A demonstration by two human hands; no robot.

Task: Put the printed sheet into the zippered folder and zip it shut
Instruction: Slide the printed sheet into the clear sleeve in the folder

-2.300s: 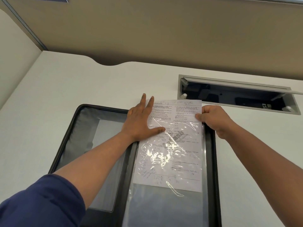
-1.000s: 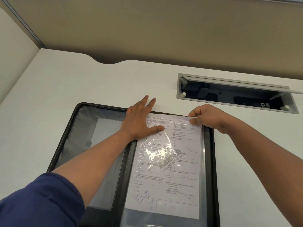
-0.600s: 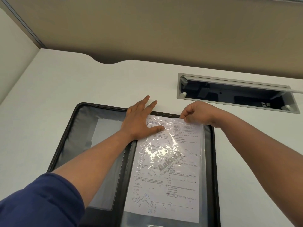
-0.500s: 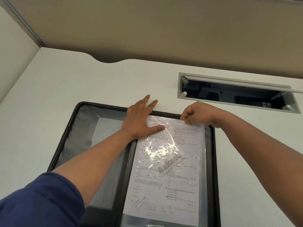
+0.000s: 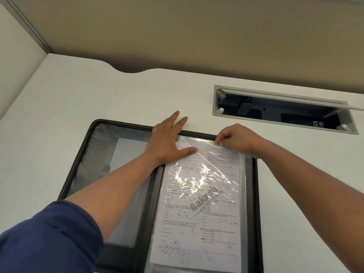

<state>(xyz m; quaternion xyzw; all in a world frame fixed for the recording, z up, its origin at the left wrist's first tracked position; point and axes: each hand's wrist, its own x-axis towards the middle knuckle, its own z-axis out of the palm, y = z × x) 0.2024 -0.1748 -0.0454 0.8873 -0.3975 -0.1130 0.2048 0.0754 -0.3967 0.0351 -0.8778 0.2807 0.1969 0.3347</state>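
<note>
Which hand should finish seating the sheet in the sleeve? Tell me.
Right. The right hand already pinches the clear sleeve at its top edge above the printed sheet, while the left hand lies flat, pinning the folder.

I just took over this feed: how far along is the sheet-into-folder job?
Done: the printed sheet lies inside the clear sleeve on the right half of the open zippered folder.
In hand: the left hand presses flat on the sheet's top left corner, while the right hand pinches the sleeve's top edge.
Left: let go, fold the folder closed and zip it; it lies fully open.
</note>
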